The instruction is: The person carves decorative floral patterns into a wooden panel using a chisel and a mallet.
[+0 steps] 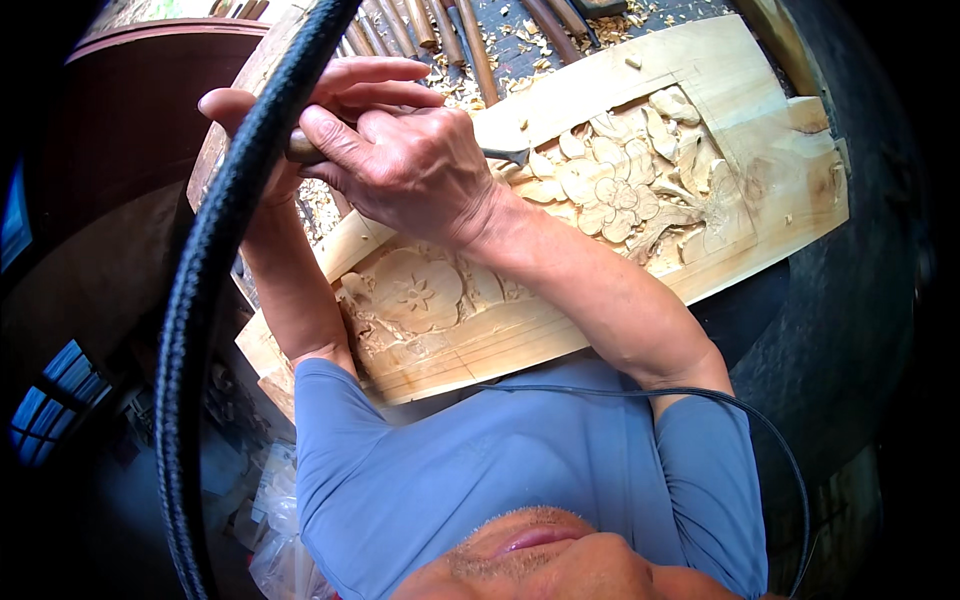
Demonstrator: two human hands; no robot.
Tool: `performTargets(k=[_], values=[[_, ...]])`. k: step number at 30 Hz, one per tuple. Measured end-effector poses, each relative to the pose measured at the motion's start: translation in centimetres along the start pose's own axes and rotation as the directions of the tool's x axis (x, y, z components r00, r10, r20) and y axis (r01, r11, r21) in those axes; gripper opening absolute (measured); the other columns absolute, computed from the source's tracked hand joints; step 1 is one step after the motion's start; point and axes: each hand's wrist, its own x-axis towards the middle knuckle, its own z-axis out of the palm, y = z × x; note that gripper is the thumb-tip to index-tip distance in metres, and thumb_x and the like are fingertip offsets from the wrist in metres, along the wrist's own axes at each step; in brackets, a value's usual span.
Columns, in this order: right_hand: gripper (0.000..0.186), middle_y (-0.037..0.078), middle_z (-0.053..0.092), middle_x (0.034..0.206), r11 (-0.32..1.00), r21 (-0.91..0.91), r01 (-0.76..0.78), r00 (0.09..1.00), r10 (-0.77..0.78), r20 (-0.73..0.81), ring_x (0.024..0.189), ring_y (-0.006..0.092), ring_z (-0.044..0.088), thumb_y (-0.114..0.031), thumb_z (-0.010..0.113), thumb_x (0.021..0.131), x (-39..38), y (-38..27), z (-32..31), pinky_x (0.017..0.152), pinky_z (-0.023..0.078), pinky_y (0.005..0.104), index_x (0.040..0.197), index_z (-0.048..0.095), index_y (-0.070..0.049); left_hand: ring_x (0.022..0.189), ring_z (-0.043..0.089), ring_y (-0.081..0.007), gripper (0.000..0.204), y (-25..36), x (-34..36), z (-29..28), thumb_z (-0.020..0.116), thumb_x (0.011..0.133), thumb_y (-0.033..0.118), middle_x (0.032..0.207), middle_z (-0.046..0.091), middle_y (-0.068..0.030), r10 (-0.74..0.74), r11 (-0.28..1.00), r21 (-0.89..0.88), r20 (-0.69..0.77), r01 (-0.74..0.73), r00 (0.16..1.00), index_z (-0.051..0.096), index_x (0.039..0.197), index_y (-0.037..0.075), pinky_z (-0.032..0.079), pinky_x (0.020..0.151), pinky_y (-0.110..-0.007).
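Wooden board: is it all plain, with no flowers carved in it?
No, a carved flower shows plainly on the wooden board.

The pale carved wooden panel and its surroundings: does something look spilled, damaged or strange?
A thick black braided cable runs across the view, oddly hiding part of the bare left hand. Loose pale wood shavings lie scattered among the brown wooden-handled tools, which is ordinary beside carving. No clear damage shows on the panel.

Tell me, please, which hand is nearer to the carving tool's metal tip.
Right. The right hand grasps the carving tool, left of its metal tip; the left hand is farther left, partly hidden by the black cable.
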Motion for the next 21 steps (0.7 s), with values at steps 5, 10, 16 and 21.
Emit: performTargets(k=[5,10,16,21], values=[[0.059,0.003,0.066,0.070,1.000,-0.014,-0.004,1.000,0.004,-0.024,0.062,0.0176,0.071,-0.029,0.090,0.083,-0.3,0.5,0.5,0.056,0.060,0.0329,0.138,0.075,-0.015,0.128,0.072,-0.0408,0.173,-0.2,0.2,0.0,0.010,0.054,0.119,0.138,0.069,-0.0344,-0.028,1.000,-0.007,-0.013,0.028,1.000,0.053,0.151,-0.017,0.056,0.112,-0.047],[0.065,0.003,0.064,0.068,0.999,-0.032,-0.030,1.000,0.030,0.004,0.060,0.0174,0.070,-0.030,0.090,0.084,-0.1,0.3,0.2,0.054,0.059,0.0332,0.145,0.072,-0.017,0.128,0.072,-0.0392,0.170,-0.5,-0.2,0.6,0.010,0.057,0.118,0.137,0.070,-0.0326,-0.026,0.999,-0.035,-0.055,0.024,0.998,0.051,0.154,-0.015,0.056,0.111,-0.047],[0.060,0.002,0.064,0.068,0.997,-0.042,-0.066,0.997,0.064,-0.042,0.059,0.0175,0.070,-0.029,0.090,0.085,-0.2,1.0,0.3,0.052,0.057,0.0332,0.141,0.073,-0.018,0.120,0.075,-0.0383,0.164,0.1,2.9,0.1,0.005,0.061,0.116,0.133,0.073,-0.0293,-0.038,0.999,0.004,0.101,0.038,0.994,0.056,0.149,-0.012,0.061,0.105,-0.046],[0.044,0.004,0.067,0.071,0.995,-0.018,-0.099,0.992,0.098,-0.075,0.063,0.0193,0.072,-0.024,0.088,0.086,0.1,0.8,0.6,0.056,0.060,0.0333,0.128,0.077,-0.015,0.116,0.077,-0.0406,0.161,0.1,3.4,0.0,0.003,0.061,0.117,0.131,0.074,-0.0289,0.041,0.999,-0.021,0.114,-0.038,0.993,0.068,0.138,-0.009,0.064,0.101,-0.047]])
